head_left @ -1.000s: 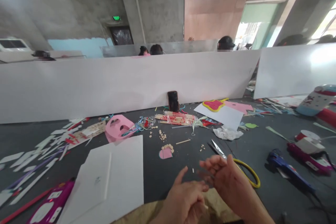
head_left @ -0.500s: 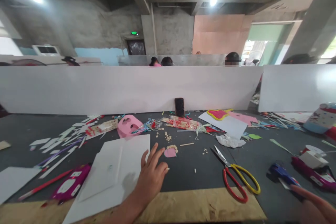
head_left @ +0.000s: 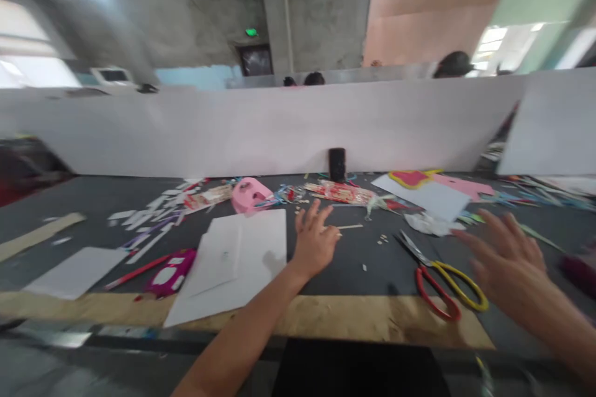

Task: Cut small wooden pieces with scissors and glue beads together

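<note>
My left hand (head_left: 316, 242) is over the table's middle, thumb and forefinger pinched on a tiny pale stick piece (head_left: 339, 235), the other fingers fanned out. It hides the pink card piece and most of the small wooden bits around it. My right hand (head_left: 507, 267), smeared by motion, hovers with fingers spread and nothing seen in it, just right of the scissors (head_left: 435, 279). The scissors lie with blades parted, one handle red and one yellow. Beyond my left hand are a thin wooden stick (head_left: 349, 226) and a bag of red-and-tan sticks (head_left: 342, 192).
White sheets (head_left: 254, 254) lie left of my left hand, beside a magenta case (head_left: 173, 273) and a red pen (head_left: 137, 272). A pink mask-like cutout (head_left: 249, 193), crumpled tissue (head_left: 433, 223) and paper strips sit farther back. A black phone (head_left: 337, 164) leans against the white partition (head_left: 279, 130).
My right hand has left the blue tool at the right and moved inward, its fingers opening. My left hand has shifted over the pink card piece, still pinching. The camera view has tilted down.
</note>
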`<act>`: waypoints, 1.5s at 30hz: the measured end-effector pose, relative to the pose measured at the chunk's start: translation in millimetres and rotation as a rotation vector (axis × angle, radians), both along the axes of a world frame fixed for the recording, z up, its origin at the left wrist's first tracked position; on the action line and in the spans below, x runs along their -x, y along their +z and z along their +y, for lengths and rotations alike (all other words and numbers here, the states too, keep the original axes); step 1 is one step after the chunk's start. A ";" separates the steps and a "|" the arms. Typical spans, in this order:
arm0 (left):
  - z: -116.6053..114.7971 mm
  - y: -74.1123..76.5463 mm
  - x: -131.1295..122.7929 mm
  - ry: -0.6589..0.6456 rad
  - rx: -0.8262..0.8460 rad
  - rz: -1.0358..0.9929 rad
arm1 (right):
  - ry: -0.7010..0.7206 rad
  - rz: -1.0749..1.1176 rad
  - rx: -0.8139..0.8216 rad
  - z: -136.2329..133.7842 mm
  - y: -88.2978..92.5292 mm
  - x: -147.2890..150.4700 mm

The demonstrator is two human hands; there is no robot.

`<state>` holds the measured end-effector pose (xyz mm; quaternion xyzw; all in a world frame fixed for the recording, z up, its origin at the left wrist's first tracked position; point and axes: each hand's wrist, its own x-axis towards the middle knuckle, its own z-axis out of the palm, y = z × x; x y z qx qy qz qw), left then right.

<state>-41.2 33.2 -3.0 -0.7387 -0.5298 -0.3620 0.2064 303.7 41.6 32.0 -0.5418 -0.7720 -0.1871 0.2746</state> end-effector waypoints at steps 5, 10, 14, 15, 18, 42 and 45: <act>3.4 -20.5 6.2 -0.023 -0.053 -0.089 | -0.047 -0.301 0.141 -18.2 -13.7 15.5; -0.9 -28.1 7.6 -0.058 -0.065 -0.113 | 0.091 0.006 0.313 -16.9 -20.0 18.4; -3.0 -26.2 6.1 -0.081 -0.053 -0.111 | 0.063 0.100 0.294 -14.4 -20.8 15.3; -3.0 -26.0 6.2 -0.083 -0.054 -0.120 | 0.049 0.101 0.284 -13.6 -21.5 12.5; -2.9 -26.1 6.4 -0.086 -0.049 -0.165 | 0.001 0.019 0.266 -4.6 -23.3 0.9; -4.4 -25.6 9.5 -0.148 0.074 -0.253 | -0.177 -0.105 0.379 26.4 -14.9 9.3; -6.3 -26.1 6.0 -0.169 0.082 -0.264 | -0.147 -0.155 0.535 -6.5 -29.4 14.5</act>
